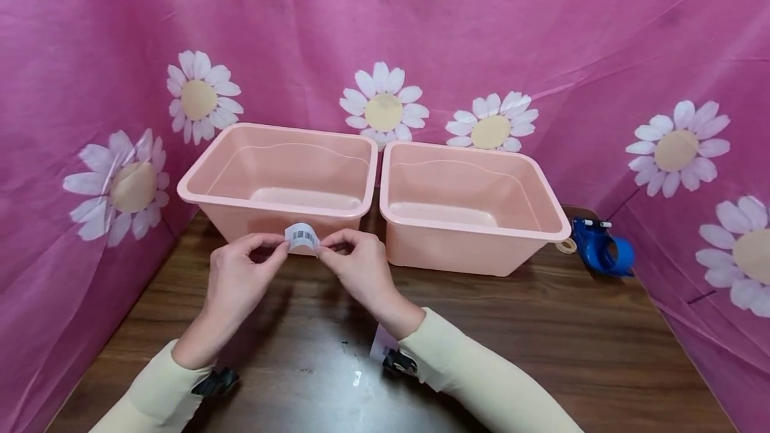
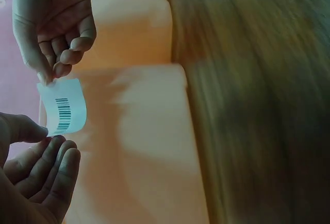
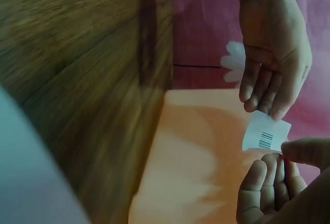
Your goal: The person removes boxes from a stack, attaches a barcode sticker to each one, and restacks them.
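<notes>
A small white barcode sticker (image 1: 302, 237) is stretched between both hands in front of the left pink bin (image 1: 277, 222). My left hand (image 1: 240, 276) pinches its left end between thumb and forefinger. At the other end, my right hand (image 1: 363, 272) pinches it the same way. The left wrist view shows the barcode sticker (image 2: 66, 108) bowed, with black bars printed on it. In the right wrist view the barcode sticker (image 3: 265, 133) hangs close to the bin's side wall (image 3: 180, 157); whether it touches the wall I cannot tell.
A second pink bin (image 1: 463, 249) stands to the right of the first, a narrow gap between. A blue tape dispenser (image 1: 595, 249) and a tape roll (image 1: 567, 245) lie at the right. White paper (image 1: 382, 343) lies partly under my right wrist. Pink flowered cloth (image 1: 457, 19) surrounds the wooden table (image 1: 541, 353).
</notes>
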`<state>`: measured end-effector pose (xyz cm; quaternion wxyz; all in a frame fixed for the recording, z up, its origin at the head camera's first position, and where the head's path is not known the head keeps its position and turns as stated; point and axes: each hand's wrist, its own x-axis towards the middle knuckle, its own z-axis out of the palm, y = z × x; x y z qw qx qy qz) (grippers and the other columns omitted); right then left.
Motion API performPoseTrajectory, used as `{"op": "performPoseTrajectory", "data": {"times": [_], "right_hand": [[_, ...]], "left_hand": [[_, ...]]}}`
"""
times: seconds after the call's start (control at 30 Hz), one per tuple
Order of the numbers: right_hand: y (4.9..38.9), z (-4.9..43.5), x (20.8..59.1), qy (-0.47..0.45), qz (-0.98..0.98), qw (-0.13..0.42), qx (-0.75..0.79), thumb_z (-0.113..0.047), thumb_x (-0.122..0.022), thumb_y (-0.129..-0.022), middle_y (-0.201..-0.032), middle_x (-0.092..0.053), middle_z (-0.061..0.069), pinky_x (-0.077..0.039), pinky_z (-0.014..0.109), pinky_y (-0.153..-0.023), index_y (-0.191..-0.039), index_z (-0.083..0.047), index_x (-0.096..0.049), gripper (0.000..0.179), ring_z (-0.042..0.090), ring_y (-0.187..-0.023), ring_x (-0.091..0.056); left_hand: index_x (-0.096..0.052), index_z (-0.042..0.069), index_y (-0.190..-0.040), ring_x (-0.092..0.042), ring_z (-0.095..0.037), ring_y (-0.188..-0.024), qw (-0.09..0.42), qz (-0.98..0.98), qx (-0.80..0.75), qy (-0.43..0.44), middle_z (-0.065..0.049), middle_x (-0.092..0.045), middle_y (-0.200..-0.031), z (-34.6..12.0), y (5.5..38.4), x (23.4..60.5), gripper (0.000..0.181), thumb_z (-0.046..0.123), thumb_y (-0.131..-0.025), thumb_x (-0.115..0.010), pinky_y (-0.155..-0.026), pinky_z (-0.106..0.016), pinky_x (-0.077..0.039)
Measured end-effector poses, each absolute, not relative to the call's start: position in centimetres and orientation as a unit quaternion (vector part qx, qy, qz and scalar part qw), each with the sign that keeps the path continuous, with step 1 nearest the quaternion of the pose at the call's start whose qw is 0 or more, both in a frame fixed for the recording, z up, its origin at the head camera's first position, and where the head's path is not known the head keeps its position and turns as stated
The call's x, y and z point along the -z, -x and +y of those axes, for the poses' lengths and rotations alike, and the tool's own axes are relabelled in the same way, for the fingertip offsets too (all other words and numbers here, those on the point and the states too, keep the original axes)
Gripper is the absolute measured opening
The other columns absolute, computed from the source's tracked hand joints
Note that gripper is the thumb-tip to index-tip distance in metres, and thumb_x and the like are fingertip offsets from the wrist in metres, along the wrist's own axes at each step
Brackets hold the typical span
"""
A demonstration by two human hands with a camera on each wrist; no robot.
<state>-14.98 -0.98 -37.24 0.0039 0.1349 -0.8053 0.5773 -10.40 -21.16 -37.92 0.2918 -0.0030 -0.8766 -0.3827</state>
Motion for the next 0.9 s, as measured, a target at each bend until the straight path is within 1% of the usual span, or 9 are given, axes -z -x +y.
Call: {"op": "performPoseTrajectory", "data": {"times": [0.1, 0.27, 0.37, 0.47, 0.63, 0.73, 0.8, 0.83, 0.9], "right_hand": [[15.4, -2.1, 37.7, -0.127, -0.807, 0.003, -0.577, -0.02, -0.089, -0.094, -0.085, -0.082, 0.002, -0.052, 0.016, -0.067, -0.094, -0.013, -0.087, 0.007, 0.0, -0.072, -0.064], [15.9, -3.6, 38.0, -0.113, -0.803, 0.006, -0.585, -0.019, -0.088, -0.094, -0.084, -0.082, 0.002, -0.053, 0.017, -0.067, -0.093, -0.011, -0.087, 0.008, 0.001, -0.072, -0.064], [16.1, -4.5, 38.0, -0.1, -0.804, 0.012, -0.586, -0.02, -0.088, -0.095, -0.084, -0.082, 0.0, -0.053, 0.017, -0.067, -0.093, -0.012, -0.087, 0.008, 0.0, -0.072, -0.064], [16.2, -5.3, 38.0, -0.089, -0.804, 0.018, -0.588, -0.02, -0.088, -0.095, -0.084, -0.082, -0.002, -0.053, 0.016, -0.067, -0.094, -0.013, -0.087, 0.008, -0.002, -0.072, -0.063], [16.2, -6.2, 38.2, -0.079, -0.79, 0.024, -0.608, -0.018, -0.087, -0.096, -0.082, -0.081, -0.001, -0.052, 0.015, -0.065, -0.094, -0.011, -0.087, 0.007, -0.004, -0.07, -0.062], [16.2, -6.7, 38.3, -0.074, -0.769, 0.02, -0.634, -0.014, -0.085, -0.097, -0.079, -0.079, 0.002, -0.053, 0.015, -0.063, -0.094, -0.008, -0.086, 0.007, -0.002, -0.067, -0.063], [16.1, -6.9, 38.4, -0.071, -0.753, 0.014, -0.655, -0.011, -0.083, -0.098, -0.078, -0.079, 0.004, -0.055, 0.017, -0.062, -0.095, -0.004, -0.085, 0.007, 0.002, -0.065, -0.065], [16.1, -7.0, 38.4, -0.07, -0.745, 0.011, -0.663, -0.009, -0.082, -0.098, -0.079, -0.079, 0.006, -0.058, 0.019, -0.062, -0.095, -0.003, -0.085, 0.007, 0.006, -0.064, -0.068], [16.1, -7.2, 38.5, -0.068, -0.735, 0.007, -0.675, -0.007, -0.081, -0.099, -0.083, -0.081, 0.009, -0.064, 0.024, -0.064, -0.096, -0.001, -0.085, 0.007, 0.009, -0.064, -0.071]], "left_hand": [[-0.09, 0.011, -0.1, -0.068, 0.001, -0.078, 0.291, -0.881, 0.373, -0.012, -0.006, -0.087, -0.092, -21.9, 10.2, 38.3, 0.006, 0.013, -0.095, -0.088, -0.071, -0.005, -0.043], [-0.09, 0.009, -0.102, -0.07, -0.012, -0.078, 0.294, -0.885, 0.361, -0.032, -0.01, -0.087, -0.094, -22.7, 10.1, 38.8, 0.008, 0.013, -0.095, -0.088, -0.07, -0.007, -0.041], [-0.089, 0.007, -0.103, -0.07, -0.019, -0.077, 0.3, -0.883, 0.36, -0.039, -0.012, -0.087, -0.094, -23.1, 10.3, 39.0, 0.009, 0.011, -0.096, -0.088, -0.068, -0.009, -0.04], [-0.089, 0.005, -0.104, -0.071, -0.024, -0.079, 0.309, -0.88, 0.359, -0.04, -0.013, -0.087, -0.094, -23.5, 10.6, 39.1, 0.009, 0.01, -0.096, -0.087, -0.068, -0.011, -0.04], [-0.089, 0.006, -0.104, -0.072, -0.024, -0.079, 0.323, -0.877, 0.354, -0.043, -0.012, -0.087, -0.095, -23.8, 10.9, 39.2, 0.008, 0.01, -0.096, -0.088, -0.069, -0.012, -0.04], [-0.089, 0.007, -0.104, -0.071, -0.022, -0.079, 0.322, -0.877, 0.354, -0.044, -0.011, -0.087, -0.095, -23.8, 11.0, 39.2, 0.009, 0.011, -0.096, -0.088, -0.069, -0.012, -0.04], [-0.09, 0.008, -0.105, -0.071, -0.021, -0.079, 0.32, -0.877, 0.355, -0.045, -0.011, -0.087, -0.095, -23.8, 11.0, 39.2, 0.009, 0.012, -0.096, -0.088, -0.068, -0.012, -0.04], [-0.09, 0.008, -0.105, -0.071, -0.02, -0.078, 0.319, -0.877, 0.356, -0.045, -0.011, -0.087, -0.095, -23.7, 11.0, 39.2, 0.009, 0.012, -0.097, -0.088, -0.068, -0.013, -0.04], [-0.09, 0.009, -0.105, -0.071, -0.021, -0.079, 0.318, -0.877, 0.356, -0.048, -0.01, -0.087, -0.095, -23.7, 11.0, 39.2, 0.01, 0.012, -0.096, -0.087, -0.068, -0.013, -0.04]]}}
